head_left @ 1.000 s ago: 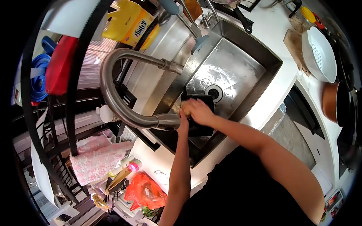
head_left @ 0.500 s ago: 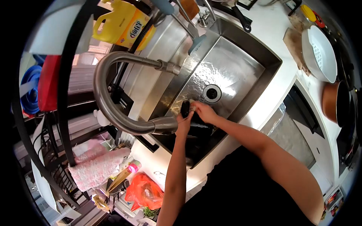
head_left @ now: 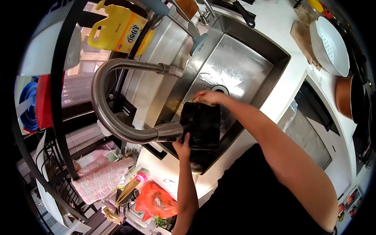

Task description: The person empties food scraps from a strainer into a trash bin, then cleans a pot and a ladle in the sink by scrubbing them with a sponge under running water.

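Note:
A black, box-shaped item (head_left: 203, 124) is tilted in the steel sink (head_left: 270, 80), below the drain. My left hand (head_left: 182, 146) grips its left side near the faucet head, with the thumb pointing up. At the item's upper edge is my right hand (head_left: 208, 97), its fingers closed on something small and tan that I cannot make out. The curved steel faucet (head_left: 102, 102) reaches over the sink, and its head (head_left: 169, 131) is beside the black item. Part of the drain (head_left: 220, 89) shows behind my right hand.
A yellow jug (head_left: 122, 30) and a grey-headed utensil (head_left: 198, 44) are beyond the sink. A red plastic bag (head_left: 156, 200) and a pink cloth (head_left: 102, 181) lie at the lower left. On the right are a white colander (head_left: 329, 47) and a copper-coloured pan (head_left: 344, 97).
The black item has turned and come up, showing a broad face. My left hand has moved down to its side; my right hand has moved up to its top edge. The view has shifted slightly.

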`<state>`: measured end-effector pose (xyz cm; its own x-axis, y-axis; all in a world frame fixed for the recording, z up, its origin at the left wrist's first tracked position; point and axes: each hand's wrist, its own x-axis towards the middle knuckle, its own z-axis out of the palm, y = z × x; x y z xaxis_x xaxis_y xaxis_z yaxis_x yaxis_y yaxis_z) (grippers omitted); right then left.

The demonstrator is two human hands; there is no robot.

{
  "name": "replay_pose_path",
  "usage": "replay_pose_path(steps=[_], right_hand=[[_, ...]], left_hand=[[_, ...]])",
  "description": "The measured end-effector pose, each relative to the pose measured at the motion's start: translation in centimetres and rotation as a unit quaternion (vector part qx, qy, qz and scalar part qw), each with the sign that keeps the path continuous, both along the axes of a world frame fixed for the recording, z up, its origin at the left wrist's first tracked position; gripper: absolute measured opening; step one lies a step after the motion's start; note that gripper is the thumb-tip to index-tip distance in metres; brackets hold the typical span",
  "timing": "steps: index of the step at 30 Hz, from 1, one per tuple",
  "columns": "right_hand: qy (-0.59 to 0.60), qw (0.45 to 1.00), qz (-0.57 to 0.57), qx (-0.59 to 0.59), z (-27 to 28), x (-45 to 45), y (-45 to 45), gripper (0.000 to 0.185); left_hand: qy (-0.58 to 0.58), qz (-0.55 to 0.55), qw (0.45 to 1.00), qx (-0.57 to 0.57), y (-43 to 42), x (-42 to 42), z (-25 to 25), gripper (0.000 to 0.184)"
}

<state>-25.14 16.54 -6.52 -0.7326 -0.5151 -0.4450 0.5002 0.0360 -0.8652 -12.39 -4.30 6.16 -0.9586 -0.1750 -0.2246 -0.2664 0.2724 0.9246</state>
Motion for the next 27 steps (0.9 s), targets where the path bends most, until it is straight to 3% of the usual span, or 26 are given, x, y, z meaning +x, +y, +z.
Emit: replay_pose_path(steps=[1,2,3,5,6,8,9,12,14,15,17,19,21,22,23,25,27], right_hand=[[-0.015,0.999,0.014,-0.031,-0.5,-0.3,0.5,0.03],[-0.047,0.997,0.056,0.0,-1.1,-0.1,1.0,0.034],[-0.047,0.997,0.055,-0.001,-1.6,0.6,1.3,0.034],[-0.324,0.936,-0.133,-0.038,-1.8,2.9,1.6,0.033],[-0.324,0.936,-0.129,-0.039,-3.5,4.1,1.2,0.033],[-0.427,0.864,-0.195,-0.183,-8.7,6.3,-0.2,0.033],[-0.427,0.864,-0.195,-0.183,-8.0,7.1,-0.5,0.033],[-0.425,0.851,-0.307,-0.029,-4.4,9.8,-0.6,0.031],[-0.445,0.83,-0.336,0.027,0.2,10.0,-0.7,0.028],[-0.376,0.864,-0.327,0.067,0.9,10.4,-1.5,0.026],[-0.169,0.949,-0.222,0.147,-0.1,10.8,-3.4,0.024],[-0.165,0.961,-0.206,0.082,-0.1,8.9,-4.3,0.024],[-0.163,0.969,-0.185,0.016,0.8,7.1,-3.8,0.023],[-0.011,0.98,-0.154,0.124,2.1,6.2,-3.1,0.025],[0.143,0.956,-0.118,0.229,4.2,5.6,-2.2,0.027],[0.079,0.962,-0.071,0.25,8.9,5.2,-1.2,0.026],[0.192,0.936,-0.117,0.271,10.5,6.5,-1.9,0.024]], left_hand=[[-0.014,0.047,0.997,0.062,-0.5,0.0,0.5,0.024],[-0.021,0.071,0.996,0.055,-0.8,-0.1,1.5,0.025],[-0.04,0.13,0.99,0.046,-1.7,0.4,1.0,0.036],[-0.04,0.147,0.973,0.171,-3.4,0.6,0.2,0.035],[-0.039,0.151,0.973,0.169,-3.8,0.9,-0.3,0.035],[-0.081,0.203,0.936,0.276,-4.1,0.9,-0.6,0.034],[-0.08,0.202,0.936,0.276,-3.7,1.0,-0.5,0.034],[-0.087,0.237,0.909,0.331,-1.5,0.7,0.6,0.037],[-0.098,0.318,0.924,0.187,0.6,-0.2,2.1,0.04],[-0.096,0.319,0.924,0.19,1.0,-0.6,2.1,0.04],[-0.106,0.244,0.964,0.01,1.7,-1.3,2.2,0.045],[-0.075,0.229,0.97,0.024,1.1,-1.6,0.3,0.042],[-0.034,0.138,0.988,-0.057,1.1,-2.0,-0.3,0.038],[-0.033,0.139,0.988,-0.058,0.9,-2.0,-0.6,0.038],[-0.029,0.11,0.986,-0.125,0.8,-2.1,-1.0,0.038],[-0.02,0.049,0.967,-0.251,0.9,-2.2,-2.2,0.039],[-0.028,0.042,0.955,-0.291,0.9,-2.2,-4.1,0.04]])
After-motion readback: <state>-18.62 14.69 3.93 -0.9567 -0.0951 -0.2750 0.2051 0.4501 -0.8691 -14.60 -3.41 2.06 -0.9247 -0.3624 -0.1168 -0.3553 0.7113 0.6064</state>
